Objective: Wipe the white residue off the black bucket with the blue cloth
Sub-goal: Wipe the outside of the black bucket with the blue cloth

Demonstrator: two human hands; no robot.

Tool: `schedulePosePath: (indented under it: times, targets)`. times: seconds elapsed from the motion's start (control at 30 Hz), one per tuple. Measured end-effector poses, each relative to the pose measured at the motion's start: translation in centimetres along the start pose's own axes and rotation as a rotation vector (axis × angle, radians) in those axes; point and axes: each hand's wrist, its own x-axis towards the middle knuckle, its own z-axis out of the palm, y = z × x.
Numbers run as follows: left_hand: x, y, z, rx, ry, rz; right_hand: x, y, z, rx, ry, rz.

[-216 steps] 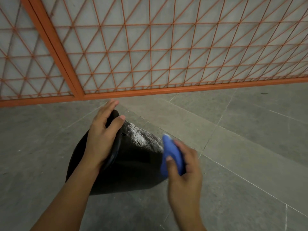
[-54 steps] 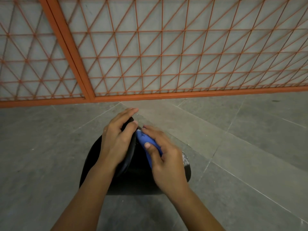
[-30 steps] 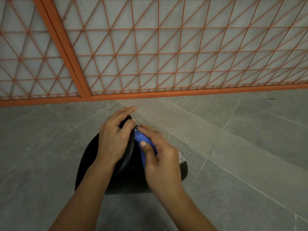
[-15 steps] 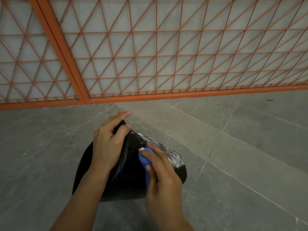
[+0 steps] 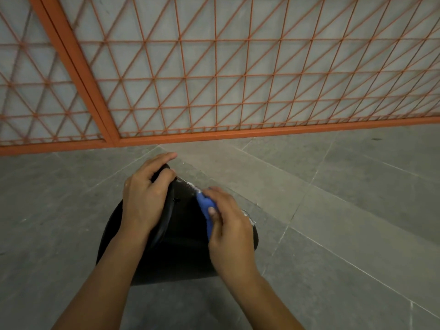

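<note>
My left hand grips the bucket rim; my right clutches the cloth against its side. Pressing harder could roll the bucket from my hold.

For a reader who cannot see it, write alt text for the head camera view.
A person's right hand presses a blue cloth against a tipped black bucket streaked with white residue, while the left hand grips its rim. Behind, an orange lattice fence borders the grey tiled floor.
</note>
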Motion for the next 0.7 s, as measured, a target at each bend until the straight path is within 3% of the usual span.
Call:
schedulePosePath:
  times: [0.17,0.3,0.47,0.6,0.7]
  targets:
    - [-0.3,-0.1,-0.3,0.003,-0.021,0.002,-1.9,-0.7,1.0,-0.031,0.037,-0.091]
    - [0.0,0.1,-0.2,-0.005,-0.015,0.0,-1.1,0.3,0.4,-0.021,0.068,0.008]
    - [-0.6,0.3,-0.1,0.003,-0.022,0.01,-2.1,-0.1,0.7,0.002,0.057,-0.113]
    - [-0.3,0.3,-0.3,-0.013,0.015,-0.029,-1.8,1.9,0.0,-0.038,0.054,0.083]
    - [-0.7,0.3,-0.3,-0.013,0.0,-0.001,-3.1,0.5,0.4,-0.003,0.032,-0.011]
